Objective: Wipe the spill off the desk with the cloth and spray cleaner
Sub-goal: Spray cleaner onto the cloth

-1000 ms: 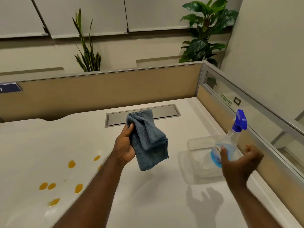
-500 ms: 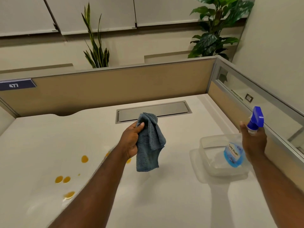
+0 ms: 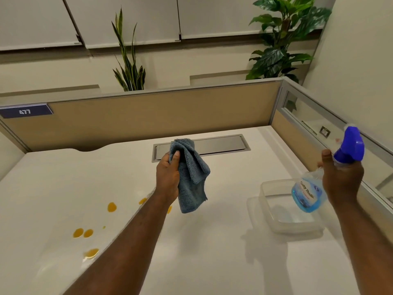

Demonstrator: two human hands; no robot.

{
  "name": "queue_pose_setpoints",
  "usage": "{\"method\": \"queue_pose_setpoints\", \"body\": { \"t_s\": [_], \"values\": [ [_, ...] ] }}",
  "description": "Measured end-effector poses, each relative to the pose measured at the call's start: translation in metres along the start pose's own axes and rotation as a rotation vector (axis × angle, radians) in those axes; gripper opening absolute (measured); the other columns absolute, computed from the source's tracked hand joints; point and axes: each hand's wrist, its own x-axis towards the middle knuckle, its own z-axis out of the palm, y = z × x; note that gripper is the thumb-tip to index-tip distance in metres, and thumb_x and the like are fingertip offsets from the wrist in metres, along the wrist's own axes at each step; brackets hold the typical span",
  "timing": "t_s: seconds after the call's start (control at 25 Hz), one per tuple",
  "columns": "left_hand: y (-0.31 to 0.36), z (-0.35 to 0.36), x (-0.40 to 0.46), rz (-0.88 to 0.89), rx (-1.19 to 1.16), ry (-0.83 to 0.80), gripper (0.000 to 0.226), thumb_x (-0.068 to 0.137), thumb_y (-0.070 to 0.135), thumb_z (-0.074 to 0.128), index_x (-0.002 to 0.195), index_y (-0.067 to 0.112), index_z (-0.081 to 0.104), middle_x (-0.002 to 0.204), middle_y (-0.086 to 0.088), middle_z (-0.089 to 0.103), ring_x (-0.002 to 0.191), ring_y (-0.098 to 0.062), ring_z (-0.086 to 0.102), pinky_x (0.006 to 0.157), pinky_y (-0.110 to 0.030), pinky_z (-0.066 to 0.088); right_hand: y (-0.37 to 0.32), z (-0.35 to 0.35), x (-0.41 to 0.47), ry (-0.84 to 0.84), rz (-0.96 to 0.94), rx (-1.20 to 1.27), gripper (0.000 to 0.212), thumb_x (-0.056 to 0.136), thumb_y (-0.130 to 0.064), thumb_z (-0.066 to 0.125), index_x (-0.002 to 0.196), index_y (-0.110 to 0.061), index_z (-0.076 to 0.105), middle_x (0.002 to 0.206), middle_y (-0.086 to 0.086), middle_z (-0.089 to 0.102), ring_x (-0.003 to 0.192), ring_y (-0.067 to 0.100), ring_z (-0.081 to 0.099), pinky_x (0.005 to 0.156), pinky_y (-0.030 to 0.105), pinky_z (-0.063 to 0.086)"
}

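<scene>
The translucent spray bottle with a blue trigger head (image 3: 312, 188), half a second ago low over the clear plastic tub (image 3: 276, 211), is now lifted clear, the right hand (image 3: 342, 179) gripped around its neck. The folded blue-grey microfibre cloth (image 3: 191, 175) is pinched in the left hand (image 3: 168, 177), above the white table (image 3: 212, 262). The orange droplets (image 3: 83, 233) lie untouched at left, partly hidden behind the left forearm; spraying seems next.

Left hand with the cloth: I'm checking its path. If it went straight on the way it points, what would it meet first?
Judging roughly, the left hand, holding the cloth, points toward the grey desk hatch and the partition behind; nothing stands between, though depth is unclear.
</scene>
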Motion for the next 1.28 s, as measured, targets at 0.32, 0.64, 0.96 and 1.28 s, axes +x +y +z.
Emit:
{"method": "queue_pose_setpoints", "body": {
  "t_s": [0.32, 0.64, 0.96, 1.28],
  "values": [
    [0.014, 0.005, 0.028, -0.224, 0.188, 0.212, 0.026, 0.094, 0.034, 0.059, 0.099, 0.008, 0.064, 0.107, -0.016, 0.066, 0.1, -0.036, 0.063, 0.087, -0.049, 0.054, -0.105, -0.001, -0.016, -0.032, -0.154, 0.269, 0.028, 0.085, -0.063, 0.054, 0.092, -0.037, 0.051, 0.066, -0.024, 0.064, 0.066, 0.0, 0.064, 0.069, 0.011, 0.054],
    [0.004, -0.006, 0.026, -0.429, -0.039, 0.303, 0.04, 0.095, 0.028, 0.058, 0.123, -0.002, 0.054, 0.113, -0.019, 0.06, 0.099, -0.036, 0.061, 0.08, -0.046, 0.054, -0.129, 0.046, -0.074, -0.338, -0.035, 0.401, 0.038, 0.077, -0.068, 0.053, 0.086, -0.033, 0.061, 0.056, -0.005, 0.064, 0.055, 0.01, 0.064, 0.064, 0.033, 0.056],
    [0.004, -0.018, 0.017, -0.451, -0.21, 0.336, 0.026, 0.095, 0.024, 0.058, 0.109, 0.002, 0.057, 0.097, -0.014, 0.063, 0.075, -0.028, 0.061, 0.053, -0.041, 0.049, -0.112, 0.094, -0.128, -0.668, 0.08, 0.282, 0.055, 0.068, -0.076, 0.047, 0.093, -0.029, 0.062, 0.054, -0.005, 0.062, 0.053, 0.011, 0.062, 0.061, 0.029, 0.055],
    [0.016, -0.017, 0.006, -0.092, -0.152, 0.178, 0.031, 0.098, 0.036, 0.051, 0.105, 0.009, 0.065, 0.105, -0.015, 0.069, 0.098, -0.031, 0.065, 0.084, -0.044, 0.056, -0.097, 0.119, -0.157, -0.895, 0.071, 0.195, 0.066, 0.07, -0.076, 0.047, 0.094, -0.016, 0.063, 0.055, -0.003, 0.062, 0.052, 0.01, 0.059, 0.062, 0.03, 0.054]
  ]
}}
